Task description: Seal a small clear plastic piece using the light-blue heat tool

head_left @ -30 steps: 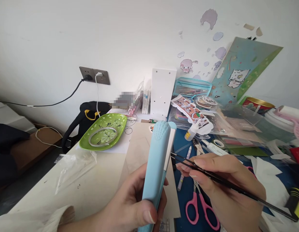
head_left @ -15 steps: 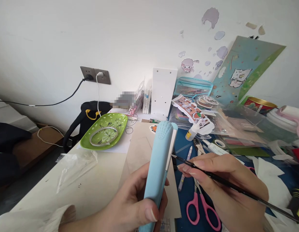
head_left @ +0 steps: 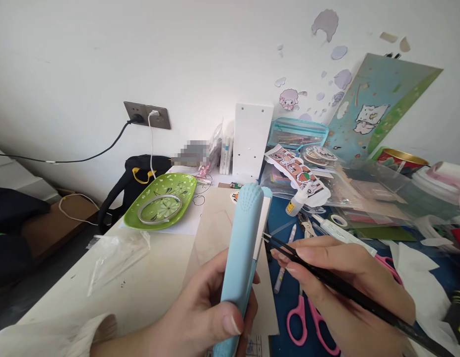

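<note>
My left hand [head_left: 215, 310] is wrapped round a light blue mini hair straightener [head_left: 242, 243], held upright with its dotted rounded end on top. A white inner plate shows along its right side. Between the thumb and fingers of my right hand [head_left: 337, 282] is a pair of black tweezers [head_left: 326, 277]. Their two thin tips stand a little apart at the white plate; whether they touch it I cannot tell. Pink-handled scissors [head_left: 297, 320] lie under my right hand, partly hidden by it. A thin white pen [head_left: 278, 277] lies beside them.
A green plate [head_left: 190, 191] with a pale ring [head_left: 140, 213] stands at the left. A clear plastic bag [head_left: 114, 258] lies in front of it. At the right are a small glue bottle [head_left: 295, 202], a sticker strip [head_left: 289, 163], a tape roll [head_left: 338, 220] and crumpled white paper [head_left: 416, 277].
The tweezers have turned slightly, so both prongs now show apart. My right hand has rolled a little with them. The straightener has barely moved in my left hand.
</note>
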`<state>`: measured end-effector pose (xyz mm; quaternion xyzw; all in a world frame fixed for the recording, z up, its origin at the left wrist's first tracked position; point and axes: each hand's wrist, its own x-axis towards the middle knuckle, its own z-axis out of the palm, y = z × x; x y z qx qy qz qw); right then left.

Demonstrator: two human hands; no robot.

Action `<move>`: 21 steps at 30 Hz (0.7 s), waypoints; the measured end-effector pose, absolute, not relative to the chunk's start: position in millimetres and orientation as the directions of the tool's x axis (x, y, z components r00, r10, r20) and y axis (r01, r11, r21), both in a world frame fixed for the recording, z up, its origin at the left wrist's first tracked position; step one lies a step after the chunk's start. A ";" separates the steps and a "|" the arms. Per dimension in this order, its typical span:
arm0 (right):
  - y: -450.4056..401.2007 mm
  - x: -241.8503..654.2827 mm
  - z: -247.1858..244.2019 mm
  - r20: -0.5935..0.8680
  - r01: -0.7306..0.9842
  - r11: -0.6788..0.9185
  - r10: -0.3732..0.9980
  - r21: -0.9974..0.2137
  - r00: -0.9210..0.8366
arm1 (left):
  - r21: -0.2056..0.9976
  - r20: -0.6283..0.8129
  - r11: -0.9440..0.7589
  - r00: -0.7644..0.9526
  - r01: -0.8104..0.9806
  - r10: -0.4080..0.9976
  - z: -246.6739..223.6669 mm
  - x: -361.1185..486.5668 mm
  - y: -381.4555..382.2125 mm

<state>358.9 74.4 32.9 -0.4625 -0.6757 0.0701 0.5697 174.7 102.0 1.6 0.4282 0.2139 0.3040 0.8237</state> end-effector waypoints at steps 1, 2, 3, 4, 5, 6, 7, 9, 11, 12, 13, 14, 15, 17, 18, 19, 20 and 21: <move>74.6 358.1 33.7 0.708 0.550 0.562 0.702 -0.618 0.078 | 0.840 -0.089 0.441 0.720 -0.317 0.688 2.5 174.3 101.4; 74.7 357.5 34.2 0.710 0.555 0.561 0.700 -0.614 0.077 | 0.841 -0.089 0.438 0.718 -0.317 0.691 3.4 173.9 100.8; 74.9 357.1 34.4 0.712 0.559 0.560 0.698 -0.611 0.078 | 0.841 -0.094 0.440 0.715 -0.316 0.693 4.2 173.5 100.4; 75.1 356.9 34.4 0.713 0.562 0.560 0.696 -0.609 0.080 | 0.840 -0.101 0.444 0.715 -0.311 0.691 4.7 173.0 100.1; 75.3 356.9 34.2 0.717 0.565 0.561 0.693 -0.605 0.079 | 0.838 -0.108 0.452 0.720 -0.305 0.686 5.1 172.7 100.0; 75.4 357.1 33.8 0.718 0.569 0.560 0.691 -0.602 0.081 | 0.838 -0.110 0.455 0.722 -0.302 0.683 5.2 172.4 100.0; 75.4 357.3 33.2 0.722 0.573 0.561 0.687 -0.598 0.081 | 0.837 -0.108 0.457 0.728 -0.301 0.677 5.2 172.2 100.1; 75.3 357.9 32.1 0.721 0.581 0.554 0.688 -0.596 0.083 | 0.839 -0.109 0.454 0.726 -0.299 0.679 5.2 172.3 100.4; 75.0 358.4 31.2 0.726 0.587 0.555 0.682 -0.589 0.084 | 0.838 -0.116 0.457 0.721 -0.299 0.684 5.5 172.7 100.5; 75.0 358.5 31.0 0.732 0.586 0.563 0.676 -0.583 0.080 | 0.837 -0.118 0.459 0.721 -0.298 0.683 5.7 172.8 100.5; 75.0 358.5 30.9 0.745 0.580 0.580 0.663 -0.572 0.071 | 0.836 -0.122 0.463 0.724 -0.294 0.679 5.9 173.0 100.6; 75.0 358.6 31.0 0.758 0.569 0.602 0.649 -0.561 0.062 | 0.836 -0.125 0.465 0.725 -0.290 0.677 6.0 173.0 100.7; 75.1 358.7 31.2 0.773 0.557 0.625 0.633 -0.547 0.048 | 0.836 -0.127 0.468 0.729 -0.286 0.673 6.0 173.0 100.9; 75.2 359.0 31.8 0.784 0.543 0.650 0.620 -0.532 0.027 | 0.837 -0.133 0.471 0.730 -0.279 0.670 5.0 172.7 101.5; 75.3 359.2 32.1 0.784 0.546 0.648 0.621 -0.530 0.024 | 0.836 -0.133 0.471 0.729 -0.282 0.672 4.2 172.6 101.8; 75.5 359.4 32.2 0.781 0.556 0.640 0.624 -0.530 0.026 | 0.834 -0.131 0.472 0.729 -0.285 0.672 3.2 172.5 102.1; 75.7 359.6 32.3 0.778 0.569 0.630 0.627 -0.529 0.029 | 0.835 -0.128 0.471 0.731 -0.286 0.670 2.0 172.4 102.3; 76.0 359.6 32.4 0.776 0.580 0.619 0.630 -0.529 0.035 | 0.836 -0.117 0.466 0.737 -0.288 0.666 1.0 172.4 102.4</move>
